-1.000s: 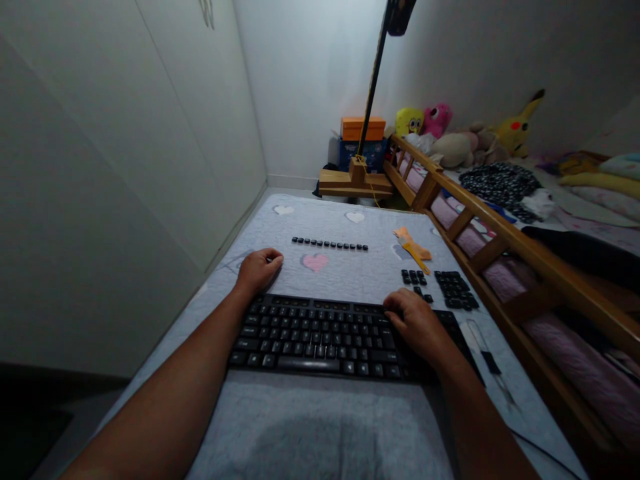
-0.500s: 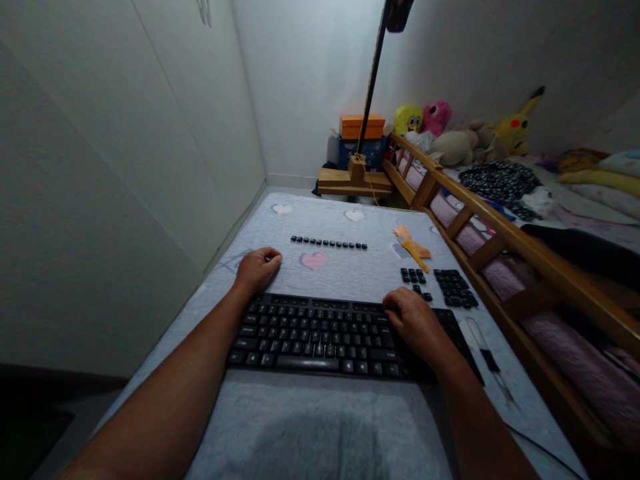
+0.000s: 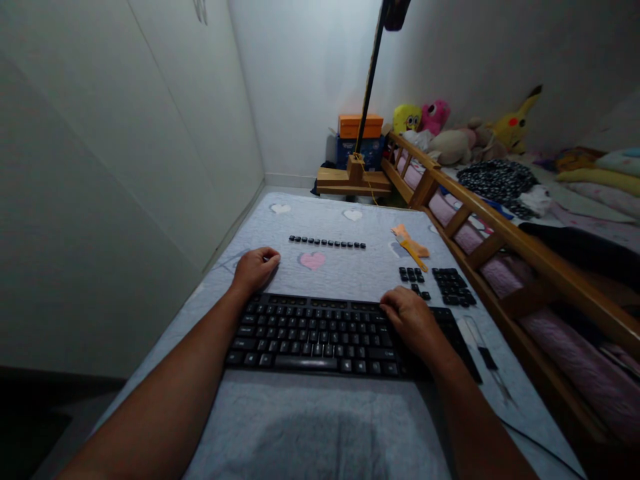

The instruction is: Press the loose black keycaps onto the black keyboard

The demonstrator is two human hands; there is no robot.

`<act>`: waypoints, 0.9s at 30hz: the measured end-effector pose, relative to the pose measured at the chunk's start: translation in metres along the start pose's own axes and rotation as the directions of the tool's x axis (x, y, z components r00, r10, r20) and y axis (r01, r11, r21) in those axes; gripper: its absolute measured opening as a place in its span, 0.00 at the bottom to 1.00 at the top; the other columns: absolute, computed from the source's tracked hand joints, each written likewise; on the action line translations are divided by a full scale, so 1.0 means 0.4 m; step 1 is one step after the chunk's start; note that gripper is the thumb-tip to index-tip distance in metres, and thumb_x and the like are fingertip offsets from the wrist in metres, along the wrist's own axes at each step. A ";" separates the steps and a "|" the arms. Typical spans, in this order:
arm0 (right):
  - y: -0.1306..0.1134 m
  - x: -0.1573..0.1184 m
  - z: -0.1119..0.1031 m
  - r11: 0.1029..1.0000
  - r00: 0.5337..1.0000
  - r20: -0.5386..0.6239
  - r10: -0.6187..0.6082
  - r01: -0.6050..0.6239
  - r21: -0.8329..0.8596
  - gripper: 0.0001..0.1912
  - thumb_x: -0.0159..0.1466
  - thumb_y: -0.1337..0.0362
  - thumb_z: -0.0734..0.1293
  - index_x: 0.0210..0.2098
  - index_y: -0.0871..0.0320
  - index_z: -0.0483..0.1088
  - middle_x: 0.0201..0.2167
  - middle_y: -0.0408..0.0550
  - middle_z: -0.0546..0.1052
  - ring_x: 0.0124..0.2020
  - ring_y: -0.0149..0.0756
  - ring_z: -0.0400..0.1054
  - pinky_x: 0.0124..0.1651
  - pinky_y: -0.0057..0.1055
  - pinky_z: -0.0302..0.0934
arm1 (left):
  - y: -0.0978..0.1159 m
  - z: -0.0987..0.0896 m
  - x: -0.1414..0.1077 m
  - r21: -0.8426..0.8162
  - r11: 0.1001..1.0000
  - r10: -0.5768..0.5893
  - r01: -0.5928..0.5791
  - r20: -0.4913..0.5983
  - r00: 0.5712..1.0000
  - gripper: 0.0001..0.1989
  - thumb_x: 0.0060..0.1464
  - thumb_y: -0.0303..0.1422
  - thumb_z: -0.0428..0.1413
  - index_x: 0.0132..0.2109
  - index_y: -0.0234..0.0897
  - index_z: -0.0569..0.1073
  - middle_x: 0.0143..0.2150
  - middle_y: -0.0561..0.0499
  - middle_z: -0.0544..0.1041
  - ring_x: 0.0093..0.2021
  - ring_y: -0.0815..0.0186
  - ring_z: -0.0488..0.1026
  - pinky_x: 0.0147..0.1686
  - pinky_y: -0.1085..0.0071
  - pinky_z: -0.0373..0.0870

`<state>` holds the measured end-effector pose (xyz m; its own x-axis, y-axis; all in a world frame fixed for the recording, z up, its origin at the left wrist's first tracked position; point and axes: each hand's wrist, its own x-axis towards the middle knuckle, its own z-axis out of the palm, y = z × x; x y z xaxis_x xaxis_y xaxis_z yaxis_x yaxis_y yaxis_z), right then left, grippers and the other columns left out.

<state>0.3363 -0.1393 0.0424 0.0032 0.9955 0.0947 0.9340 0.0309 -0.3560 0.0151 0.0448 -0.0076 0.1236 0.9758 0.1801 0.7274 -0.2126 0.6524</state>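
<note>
A black keyboard lies on the cloth-covered table, its top row without keycaps. My left hand rests closed on the cloth just beyond the keyboard's far left corner; what it holds, if anything, is hidden. At the keyboard's far right part is my right hand, fingers drawn together near the top edge, with nothing that I can make out between them. A row of small black keycaps runs across the cloth beyond. More loose keycaps sit in groups to the right.
An orange-handled brush lies on an orange cloth at the right. A wire tool with a black handle is beside the keyboard's right end. A wooden bed rail borders the table; a cable trails at the lower right.
The view has shifted very slightly. Both hands stay in nearly the same places, and the keyboard and keycaps have not visibly moved.
</note>
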 end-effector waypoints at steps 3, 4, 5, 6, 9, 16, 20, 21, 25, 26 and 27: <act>0.003 0.003 0.008 1.000 1.000 -0.001 0.010 -0.010 0.000 0.07 0.63 0.69 0.62 0.30 0.57 0.70 0.33 0.48 0.72 0.38 0.38 0.65 0.43 0.33 0.55 | -0.001 0.000 0.001 0.006 1.000 -0.002 0.002 -0.002 1.000 0.18 0.50 0.44 0.51 0.37 0.37 0.79 0.37 0.48 0.81 0.36 0.60 0.75 0.39 0.68 0.66; 0.003 0.004 0.010 1.000 1.000 -0.004 0.009 -0.009 -0.001 0.07 0.64 0.69 0.62 0.30 0.57 0.70 0.33 0.48 0.72 0.38 0.38 0.64 0.43 0.33 0.55 | -0.001 0.000 0.001 0.005 1.000 -0.003 0.003 -0.001 1.000 0.18 0.49 0.44 0.51 0.37 0.37 0.79 0.37 0.48 0.81 0.36 0.60 0.75 0.38 0.68 0.66; 0.004 0.004 0.011 1.000 1.000 -0.007 0.006 -0.006 -0.004 0.07 0.64 0.69 0.62 0.30 0.57 0.69 0.33 0.48 0.72 0.38 0.38 0.64 0.43 0.33 0.55 | -0.001 0.000 0.001 0.002 1.000 -0.003 0.003 0.000 1.000 0.18 0.49 0.44 0.51 0.37 0.37 0.79 0.37 0.48 0.81 0.36 0.61 0.75 0.38 0.68 0.66; 0.004 0.004 0.012 1.000 1.000 -0.009 0.003 -0.003 -0.010 0.07 0.64 0.69 0.62 0.30 0.56 0.69 0.33 0.48 0.72 0.38 0.38 0.64 0.43 0.33 0.54 | -0.001 0.000 0.001 0.000 1.000 -0.004 0.004 0.000 1.000 0.18 0.49 0.44 0.51 0.37 0.37 0.79 0.37 0.48 0.81 0.36 0.61 0.75 0.38 0.68 0.66; 0.005 0.004 0.013 1.000 1.000 -0.016 -0.006 0.006 -0.030 0.07 0.64 0.68 0.61 0.31 0.56 0.69 0.33 0.48 0.72 0.39 0.39 0.63 0.44 0.34 0.54 | 0.002 -0.002 -0.001 0.002 1.000 -0.011 0.011 0.003 1.000 0.18 0.50 0.44 0.51 0.37 0.37 0.79 0.38 0.48 0.81 0.36 0.61 0.75 0.38 0.68 0.66; 0.000 0.005 0.014 0.999 1.000 -0.010 0.004 -0.004 0.035 0.06 0.63 0.68 0.62 0.30 0.56 0.68 0.34 0.47 0.71 0.40 0.39 0.62 0.45 0.34 0.54 | 0.005 -0.002 -0.003 -0.008 1.000 -0.012 0.012 0.003 1.000 0.18 0.50 0.44 0.51 0.37 0.37 0.79 0.37 0.47 0.81 0.34 0.61 0.75 0.37 0.68 0.67; 0.002 0.007 0.012 0.997 1.000 -0.013 0.014 -0.013 0.081 0.07 0.63 0.68 0.62 0.29 0.56 0.67 0.33 0.47 0.71 0.40 0.39 0.62 0.45 0.35 0.55 | 0.001 0.000 -0.001 -0.006 1.000 0.002 -0.002 0.005 1.000 0.18 0.49 0.44 0.51 0.37 0.37 0.79 0.36 0.48 0.81 0.34 0.61 0.75 0.37 0.68 0.67; 0.003 0.007 0.011 0.995 1.000 -0.013 0.016 -0.015 0.096 0.07 0.63 0.68 0.62 0.28 0.56 0.67 0.33 0.47 0.71 0.39 0.39 0.63 0.45 0.35 0.55 | 0.001 0.000 -0.001 -0.004 1.000 0.004 -0.004 0.006 1.000 0.18 0.49 0.44 0.51 0.37 0.37 0.78 0.36 0.48 0.81 0.35 0.61 0.75 0.37 0.68 0.67; 0.009 0.008 0.009 0.988 1.000 -0.010 0.012 -0.011 0.151 0.07 0.63 0.68 0.62 0.29 0.56 0.68 0.32 0.47 0.71 0.38 0.38 0.63 0.45 0.34 0.56 | 0.006 -0.003 -0.002 0.001 1.000 -0.005 0.005 0.005 1.000 0.18 0.50 0.44 0.51 0.37 0.37 0.78 0.37 0.47 0.81 0.35 0.61 0.75 0.37 0.68 0.66; 0.010 0.007 0.009 0.988 1.000 -0.010 0.011 -0.009 0.157 0.07 0.63 0.68 0.62 0.29 0.56 0.68 0.32 0.47 0.71 0.38 0.38 0.64 0.45 0.34 0.56 | 0.007 -0.004 -0.003 0.000 1.000 -0.007 0.007 0.008 1.000 0.18 0.50 0.44 0.51 0.37 0.37 0.78 0.37 0.47 0.81 0.35 0.61 0.75 0.37 0.68 0.67; 0.011 0.007 0.008 0.987 1.000 -0.012 0.011 -0.009 0.158 0.07 0.63 0.67 0.62 0.29 0.56 0.68 0.32 0.47 0.71 0.39 0.38 0.64 0.45 0.35 0.56 | 0.008 -0.005 -0.003 -0.001 1.000 -0.008 0.008 0.009 1.000 0.18 0.50 0.44 0.51 0.37 0.37 0.79 0.37 0.47 0.81 0.35 0.61 0.75 0.37 0.68 0.67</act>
<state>0.3394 -0.1360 0.0382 0.0174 0.9947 0.1017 0.8659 0.0358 -0.4989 0.0160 0.0428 -0.0043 0.1239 0.9780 0.1680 0.7277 -0.2046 0.6547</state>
